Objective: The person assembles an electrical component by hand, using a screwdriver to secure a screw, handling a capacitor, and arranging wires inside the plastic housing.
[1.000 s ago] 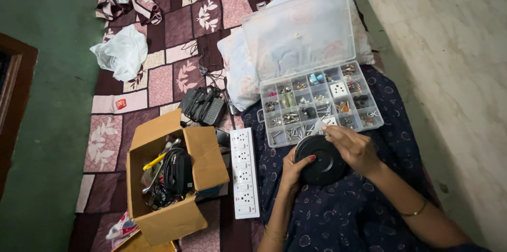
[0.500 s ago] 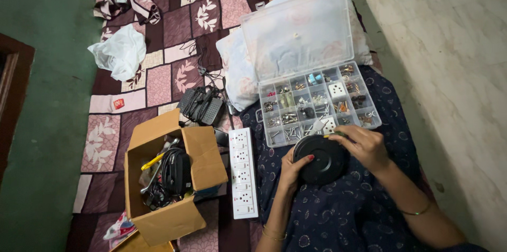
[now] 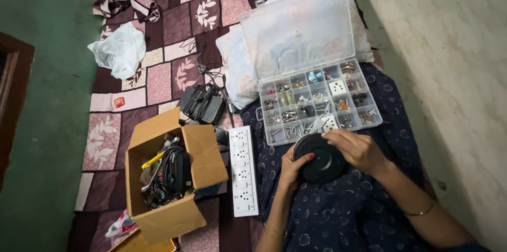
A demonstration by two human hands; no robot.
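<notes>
A round black disc-shaped part (image 3: pixel 320 158) rests on my lap, over dark blue patterned cloth. My left hand (image 3: pixel 292 168) grips its left rim. My right hand (image 3: pixel 357 149) lies over its upper right edge, fingers curled on it. Just beyond the disc stands a clear plastic organiser box (image 3: pixel 317 105) with its lid (image 3: pixel 299 31) tilted open; its compartments hold several small screws, metal bits and white sockets.
A white power strip (image 3: pixel 242 169) lies left of my lap. Further left stands an open cardboard box (image 3: pixel 203 158) with cables and tools. Black adapters (image 3: pixel 202 104), a white pillow (image 3: pixel 236 67), a white bag (image 3: pixel 121 49) lie on the patchwork mat. A pale wall runs along the right.
My hands and the black disc stay in nearly the same place; the right hand has shifted slightly on the disc's upper edge.
</notes>
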